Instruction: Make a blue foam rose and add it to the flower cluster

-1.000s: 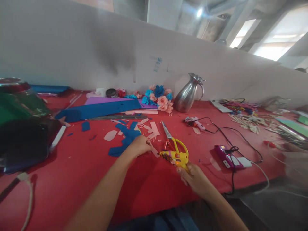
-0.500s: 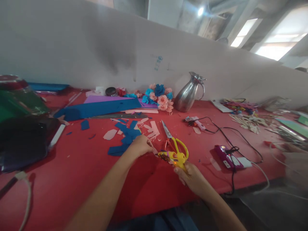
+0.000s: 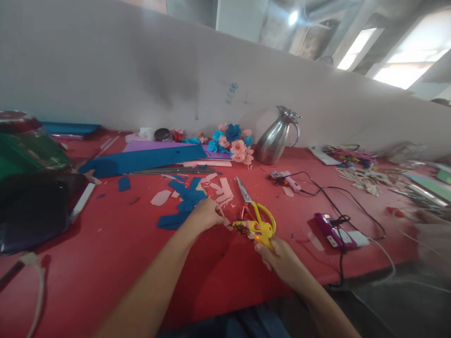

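My right hand [image 3: 276, 253] is closed around the handle of a yellow glue gun [image 3: 259, 229], whose dark, crusted nozzle points left. Facing that nozzle, my left hand [image 3: 207, 213] pinches a small pink paper piece [image 3: 225, 223] between its fingertips. Scissors with yellow handles [image 3: 263, 215] lie open on the red table [image 3: 211, 281] just behind the glue gun. Behind and left of my left hand are blue paper pieces [image 3: 188, 199] and pink paper scraps [image 3: 223, 189].
Pink and blue paper flowers [image 3: 234, 143] and a metal jug [image 3: 276, 138] stand near the wall. A purple power strip [image 3: 333, 230] with cables lies at the right. Another person's hand [image 3: 428, 217] shows at the far right. A dark bag [image 3: 33, 211] sits left.
Both hands keep almost the same positions and holds. The pink piece in my left hand has tilted slightly near the nozzle.
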`<state>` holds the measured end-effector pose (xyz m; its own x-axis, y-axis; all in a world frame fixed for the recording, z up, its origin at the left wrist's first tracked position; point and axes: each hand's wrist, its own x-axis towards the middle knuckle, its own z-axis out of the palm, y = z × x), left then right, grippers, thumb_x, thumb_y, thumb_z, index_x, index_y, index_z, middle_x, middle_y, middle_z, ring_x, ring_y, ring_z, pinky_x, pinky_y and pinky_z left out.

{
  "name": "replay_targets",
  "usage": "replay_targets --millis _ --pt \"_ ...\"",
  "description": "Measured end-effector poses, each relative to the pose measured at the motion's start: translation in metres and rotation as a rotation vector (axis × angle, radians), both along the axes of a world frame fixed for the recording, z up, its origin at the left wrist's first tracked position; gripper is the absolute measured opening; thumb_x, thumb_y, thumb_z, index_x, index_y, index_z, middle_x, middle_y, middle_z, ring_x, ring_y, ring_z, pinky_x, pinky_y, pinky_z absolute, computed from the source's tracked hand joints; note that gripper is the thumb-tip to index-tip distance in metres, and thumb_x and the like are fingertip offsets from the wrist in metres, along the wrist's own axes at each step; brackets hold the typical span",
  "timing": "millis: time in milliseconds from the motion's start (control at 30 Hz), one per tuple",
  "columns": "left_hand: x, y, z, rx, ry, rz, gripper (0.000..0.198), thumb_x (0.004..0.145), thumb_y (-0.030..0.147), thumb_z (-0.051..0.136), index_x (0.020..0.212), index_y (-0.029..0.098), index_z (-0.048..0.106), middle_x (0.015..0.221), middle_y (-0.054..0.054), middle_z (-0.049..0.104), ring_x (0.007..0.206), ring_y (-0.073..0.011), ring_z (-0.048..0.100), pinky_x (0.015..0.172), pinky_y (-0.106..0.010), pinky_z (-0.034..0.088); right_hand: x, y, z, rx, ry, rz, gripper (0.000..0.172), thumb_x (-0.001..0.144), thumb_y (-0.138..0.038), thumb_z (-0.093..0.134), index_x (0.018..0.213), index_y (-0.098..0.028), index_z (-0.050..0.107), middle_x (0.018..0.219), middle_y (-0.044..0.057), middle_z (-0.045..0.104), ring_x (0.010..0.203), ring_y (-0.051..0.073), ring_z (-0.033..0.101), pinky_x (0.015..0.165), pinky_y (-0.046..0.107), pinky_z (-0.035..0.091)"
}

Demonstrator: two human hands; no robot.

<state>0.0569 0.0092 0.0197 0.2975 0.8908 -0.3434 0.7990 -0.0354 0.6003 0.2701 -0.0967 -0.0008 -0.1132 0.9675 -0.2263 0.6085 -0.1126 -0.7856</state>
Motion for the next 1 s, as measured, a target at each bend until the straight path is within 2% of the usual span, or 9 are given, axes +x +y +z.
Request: replay_targets --millis 300,567,767,1000 --pt "0.0000 0.0013 -0.0003 0.005 0.005 0.009 0.019 0.062 0.020 0.062 0.074 0.017 0.076 0.066 -0.003 0.070 0.062 -0.0145 0.058 0.050 -0.022 0.034 0.0011 -0.0016 0.0011 0.031 -0.041 -0.028 0.025 0.084 -0.041 0.045 0.071 -0.019 0.047 0.051 -0.004 0.046 0.047 0.012 0.043 0.047 0.023 0.031" --pt "0.0006 -0.0012 0.0017 -0.004 -0.019 0.017 0.016 0.062 0.025 0.064 0.071 0.017 0.076 0.063 -0.003 0.069 0.061 -0.0155 0.059 0.051 -0.023 0.036 -0.0017 -0.0026 0.0052 0.061 -0.077 0.029 0.028 0.085 -0.044 0.046 0.073 -0.020 0.052 0.049 -0.003 0.047 0.047 0.013 0.045 0.047 0.024 0.032" --pt "0.0009 -0.0006 0.0011 0.008 -0.030 0.016 0.016 0.062 0.022 0.063 0.071 0.016 0.076 0.066 -0.005 0.071 0.064 -0.0167 0.061 0.052 -0.024 0.036 -0.0014 -0.0012 0.0048 0.073 -0.099 0.027 0.027 0.084 -0.042 0.047 0.074 -0.019 0.056 0.047 -0.004 0.048 0.046 0.014 0.047 0.050 0.024 0.034" --pt "0.0002 0.0002 -0.0015 0.007 -0.022 0.015 0.017 0.061 0.026 0.065 0.070 0.016 0.075 0.065 -0.005 0.070 0.064 -0.0172 0.061 0.052 -0.024 0.036 -0.0010 -0.0009 0.0055 0.052 -0.106 0.011 0.030 0.084 -0.044 0.044 0.070 -0.019 0.052 0.047 -0.003 0.048 0.046 0.014 0.046 0.048 0.024 0.032"
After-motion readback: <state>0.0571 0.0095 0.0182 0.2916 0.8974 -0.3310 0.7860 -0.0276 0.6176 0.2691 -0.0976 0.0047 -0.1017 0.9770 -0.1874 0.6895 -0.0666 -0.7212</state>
